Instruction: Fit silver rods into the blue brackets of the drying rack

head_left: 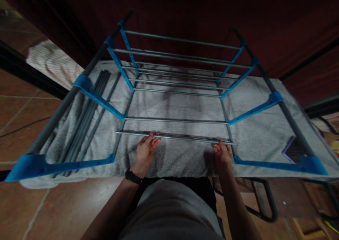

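Both hands pinching one thin metal rod (185,138).
I see my left hand (145,152) and right hand (222,156) each with a narrow fingertip grip closed on the shiny round bar, which lies crosswise on the fuzzy grey towel (172,107) between the rack's blue plastic brackets (99,99). Matte grey tubes (87,109) lie loose at the left.

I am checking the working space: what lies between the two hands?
In the head view, a thin metal rod runs from the left hand to the right hand, over bare grey towel.
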`<state>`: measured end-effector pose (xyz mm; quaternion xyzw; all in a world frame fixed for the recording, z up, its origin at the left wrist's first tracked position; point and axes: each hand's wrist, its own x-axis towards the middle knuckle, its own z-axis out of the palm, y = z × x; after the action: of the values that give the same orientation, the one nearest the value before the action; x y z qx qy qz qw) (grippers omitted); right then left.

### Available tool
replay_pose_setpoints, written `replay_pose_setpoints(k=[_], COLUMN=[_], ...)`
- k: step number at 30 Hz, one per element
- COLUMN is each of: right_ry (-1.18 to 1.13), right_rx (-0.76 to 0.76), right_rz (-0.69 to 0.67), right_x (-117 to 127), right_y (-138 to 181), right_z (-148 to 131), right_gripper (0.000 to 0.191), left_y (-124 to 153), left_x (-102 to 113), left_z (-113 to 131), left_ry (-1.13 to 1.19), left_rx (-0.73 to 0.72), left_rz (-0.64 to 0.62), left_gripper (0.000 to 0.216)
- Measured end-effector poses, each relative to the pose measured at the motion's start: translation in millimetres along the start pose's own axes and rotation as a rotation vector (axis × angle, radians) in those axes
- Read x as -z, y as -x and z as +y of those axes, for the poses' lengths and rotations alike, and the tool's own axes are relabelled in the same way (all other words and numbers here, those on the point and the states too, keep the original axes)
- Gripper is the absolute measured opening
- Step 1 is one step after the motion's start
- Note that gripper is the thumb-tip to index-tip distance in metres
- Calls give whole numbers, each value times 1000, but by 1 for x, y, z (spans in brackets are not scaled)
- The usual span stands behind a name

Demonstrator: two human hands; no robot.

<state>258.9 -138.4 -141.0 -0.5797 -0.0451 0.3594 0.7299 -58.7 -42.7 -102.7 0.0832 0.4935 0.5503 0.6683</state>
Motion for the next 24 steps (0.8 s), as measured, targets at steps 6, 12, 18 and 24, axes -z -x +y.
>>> replay_pose_setpoints(k=[6,12,18,24], right_ry=[-20,-20,-41,-82], right_rx=[19,-8,2,13], right_rz=[15,23,21,22], right_x=[0,0,-1,2], right_y=[0,0,1,-1], right_z=[-2,-4,-4,-2], right_gripper=[30,32,32,25], left_y=[-7,-18,-20,-24], left_x=[8,23,28,29], left_z=[19,43,55,66], left_ry=[31,32,49,55], left_rx=[-91,-178,-208,-228], left_rz=[52,120,173,188], left_gripper=[10,10,17,23])
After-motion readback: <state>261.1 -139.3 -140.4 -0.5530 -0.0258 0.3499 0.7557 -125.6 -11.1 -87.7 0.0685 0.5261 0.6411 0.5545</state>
